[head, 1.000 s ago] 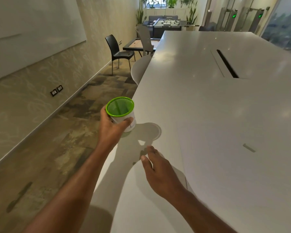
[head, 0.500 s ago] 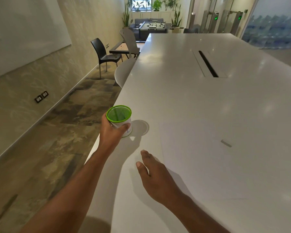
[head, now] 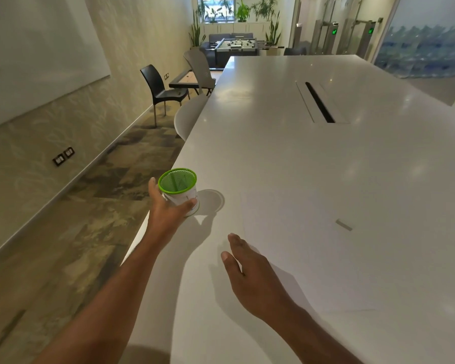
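Most of the view is taken up by a big white table (head: 313, 179). The right hand (head: 255, 282) is held flat and relaxed over its near part, nothing in it, and the small green-rimmed cup (head: 184, 197) is gripped by the left hand (head: 166, 214) right at the table's near left edge.

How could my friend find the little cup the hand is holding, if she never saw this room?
Look for the big white table that fills the right side of the room, then follow its left edge toward the near end. There the left hand grips a small cup. It is the only bright green thing at the table: a white wall, a green rim and green mesh inside.
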The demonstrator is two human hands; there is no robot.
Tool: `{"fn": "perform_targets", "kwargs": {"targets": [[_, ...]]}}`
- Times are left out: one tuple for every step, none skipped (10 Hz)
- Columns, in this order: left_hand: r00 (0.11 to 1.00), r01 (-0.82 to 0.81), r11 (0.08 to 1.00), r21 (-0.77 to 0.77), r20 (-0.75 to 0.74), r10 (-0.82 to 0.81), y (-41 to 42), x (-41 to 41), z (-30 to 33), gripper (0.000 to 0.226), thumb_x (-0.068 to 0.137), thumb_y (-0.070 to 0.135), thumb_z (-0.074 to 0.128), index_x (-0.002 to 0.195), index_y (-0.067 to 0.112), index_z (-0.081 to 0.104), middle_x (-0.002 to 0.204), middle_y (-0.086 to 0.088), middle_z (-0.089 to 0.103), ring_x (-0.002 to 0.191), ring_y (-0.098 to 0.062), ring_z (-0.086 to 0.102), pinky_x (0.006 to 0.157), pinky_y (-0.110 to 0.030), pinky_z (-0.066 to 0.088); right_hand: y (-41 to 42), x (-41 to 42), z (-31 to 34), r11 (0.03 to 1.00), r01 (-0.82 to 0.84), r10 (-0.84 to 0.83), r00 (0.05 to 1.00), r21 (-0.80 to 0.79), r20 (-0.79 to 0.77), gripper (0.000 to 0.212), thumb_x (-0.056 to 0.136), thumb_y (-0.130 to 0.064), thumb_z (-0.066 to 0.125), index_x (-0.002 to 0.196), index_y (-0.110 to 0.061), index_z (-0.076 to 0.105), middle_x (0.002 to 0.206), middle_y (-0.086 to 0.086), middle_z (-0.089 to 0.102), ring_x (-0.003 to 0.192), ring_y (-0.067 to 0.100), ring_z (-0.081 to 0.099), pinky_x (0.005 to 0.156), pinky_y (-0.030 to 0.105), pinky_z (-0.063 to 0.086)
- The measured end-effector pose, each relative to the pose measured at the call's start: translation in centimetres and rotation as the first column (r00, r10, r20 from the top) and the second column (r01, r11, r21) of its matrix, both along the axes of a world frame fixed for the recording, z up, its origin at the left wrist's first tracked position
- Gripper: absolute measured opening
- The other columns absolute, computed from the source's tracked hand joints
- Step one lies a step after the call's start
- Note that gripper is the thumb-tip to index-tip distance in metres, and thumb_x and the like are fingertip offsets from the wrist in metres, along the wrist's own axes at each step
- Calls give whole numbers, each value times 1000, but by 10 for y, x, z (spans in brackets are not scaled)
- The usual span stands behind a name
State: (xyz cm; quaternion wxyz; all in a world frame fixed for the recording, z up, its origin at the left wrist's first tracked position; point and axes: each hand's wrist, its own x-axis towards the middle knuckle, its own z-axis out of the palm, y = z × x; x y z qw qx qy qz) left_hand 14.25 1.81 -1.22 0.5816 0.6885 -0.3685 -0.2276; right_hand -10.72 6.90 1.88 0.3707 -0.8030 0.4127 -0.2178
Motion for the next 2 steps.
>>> {"fn": "perform_targets", "kwargs": {"targets": [[979, -182, 983, -22, 90, 184, 12, -22, 2, 113, 68, 48, 79, 155, 29, 10, 160, -1, 25, 145, -19, 30, 114, -51, 36, -3, -15, 5, 999, 48, -48, 998, -3, 47, 50, 102, -36, 36, 149, -21, 30, 154, -10, 30, 140, -2, 21, 106, 4, 9], [909, -297, 933, -203, 239, 342, 28, -71, 4, 83, 76, 33, 68, 147, 8, 32, 148, -13, 38, 139, -28, 35, 114, -53, 31, -9, -34, 16, 991, 131, -127, 984, -23, 123, 47, 100, -36, 41, 145, -22, 38, 149, -13, 38, 134, -9, 28, 105, 2, 16]]}}
